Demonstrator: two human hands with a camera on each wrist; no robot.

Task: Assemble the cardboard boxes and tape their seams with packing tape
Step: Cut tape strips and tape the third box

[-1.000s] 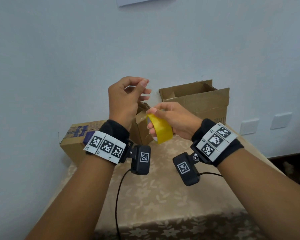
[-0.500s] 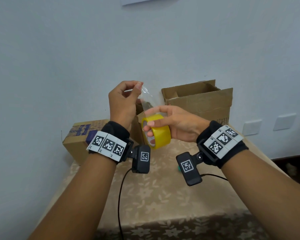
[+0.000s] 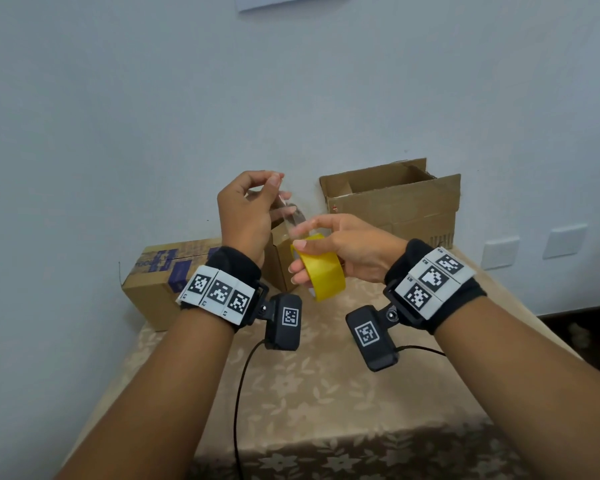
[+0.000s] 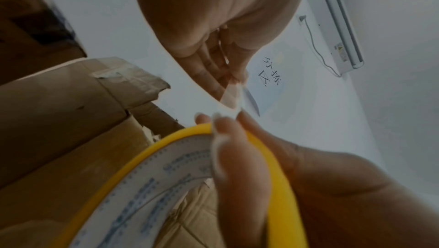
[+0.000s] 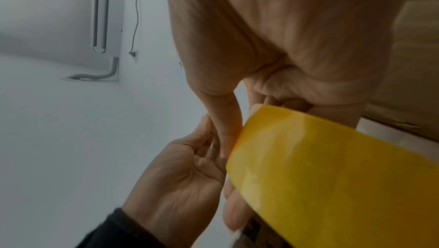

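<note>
A: What do the hands hold?

B: The right hand (image 3: 347, 247) grips the tape roll (image 3: 323, 271), with the fingers curled through its core and the thumb on the outer band. The left hand (image 3: 246, 216) pinches the free end of the tape strip (image 3: 291, 216) between thumb and fingertips, just above the roll. Both are in the air over the worktop (image 3: 326, 393), in front of the boxes.

A: How will the tape handle?

B: I judge the roll is light and stiff, with a hard ring, so the grip through the core is a safe one. The strip is thin, clear and soft. It looks ready to fold on itself or stick to the fingers. It is better to take it only at the very end and to keep it tight.

A: And the boxes?

B: The open box (image 3: 395, 202) stands at the back against the wall, flaps up. The closed box (image 3: 160, 275) lies on the left. A smaller box (image 3: 279, 251) is partly hidden behind the hands. Cardboard is light and stiff, but I think it dents at the corners.

A: Any writing?

B: The closed box has blue printed labels, too small to read. Inside the core (image 4: 152, 173) there is blue print, blurred. On the wall a paper sheet (image 4: 268, 83) has handwritten characters that I cannot read surely.
</note>
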